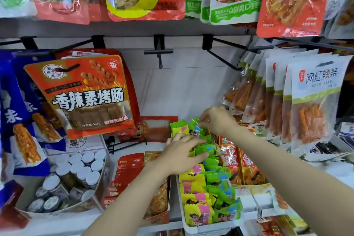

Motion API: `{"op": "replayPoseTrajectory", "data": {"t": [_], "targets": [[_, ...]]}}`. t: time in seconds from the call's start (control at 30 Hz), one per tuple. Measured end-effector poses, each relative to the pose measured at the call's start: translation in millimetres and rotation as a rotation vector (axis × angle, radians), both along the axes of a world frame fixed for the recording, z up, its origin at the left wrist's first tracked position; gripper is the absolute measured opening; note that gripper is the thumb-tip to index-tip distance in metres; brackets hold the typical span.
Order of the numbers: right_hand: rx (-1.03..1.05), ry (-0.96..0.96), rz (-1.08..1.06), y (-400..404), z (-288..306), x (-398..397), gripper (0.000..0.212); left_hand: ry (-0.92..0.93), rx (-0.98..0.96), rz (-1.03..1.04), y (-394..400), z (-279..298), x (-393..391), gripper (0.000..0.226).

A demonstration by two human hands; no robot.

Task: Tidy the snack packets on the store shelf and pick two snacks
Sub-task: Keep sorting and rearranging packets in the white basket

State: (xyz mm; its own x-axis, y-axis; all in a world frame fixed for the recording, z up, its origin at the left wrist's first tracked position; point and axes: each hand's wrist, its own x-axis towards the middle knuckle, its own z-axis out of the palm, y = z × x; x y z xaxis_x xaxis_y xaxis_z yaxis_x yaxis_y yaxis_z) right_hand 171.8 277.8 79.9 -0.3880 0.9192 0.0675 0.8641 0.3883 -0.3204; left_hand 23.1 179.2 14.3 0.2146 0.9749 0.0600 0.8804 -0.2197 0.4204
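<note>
A white tray (181,214) on the shelf holds rows of small green snack packets (218,182) and yellow snack packets (193,188). My left hand (182,154) lies flat over the green packets in the tray's middle, fingers stretched to the right and pressing them down. My right hand (216,119) reaches to the tray's far end, and its fingertips pinch a green packet (197,130) standing there. Part of the green row is hidden under both hands.
Red-orange packets (239,166) stand right of the tray. Left of it are red packets (128,172) and a box of white-lidded jars (76,174). Large bags hang on hooks: orange sausage bag (84,94) left, white spicy-strip bags (314,105) right. A bare black hook (160,53) juts out above.
</note>
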Motion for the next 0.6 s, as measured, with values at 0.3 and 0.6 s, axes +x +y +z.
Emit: {"op": "replayPoseTrajectory", "data": {"t": [0.3,0.6], "targets": [[-0.137,-0.032,-0.101,9.0,-17.0,-7.6,0.026,0.080,-0.006,0.011,3.4,-1.2,0.6,0.064],[0.017,0.164,-0.034,-19.3,-9.9,14.5,0.025,0.030,-0.059,0.005,-7.0,-0.3,-0.1,0.066]]}}
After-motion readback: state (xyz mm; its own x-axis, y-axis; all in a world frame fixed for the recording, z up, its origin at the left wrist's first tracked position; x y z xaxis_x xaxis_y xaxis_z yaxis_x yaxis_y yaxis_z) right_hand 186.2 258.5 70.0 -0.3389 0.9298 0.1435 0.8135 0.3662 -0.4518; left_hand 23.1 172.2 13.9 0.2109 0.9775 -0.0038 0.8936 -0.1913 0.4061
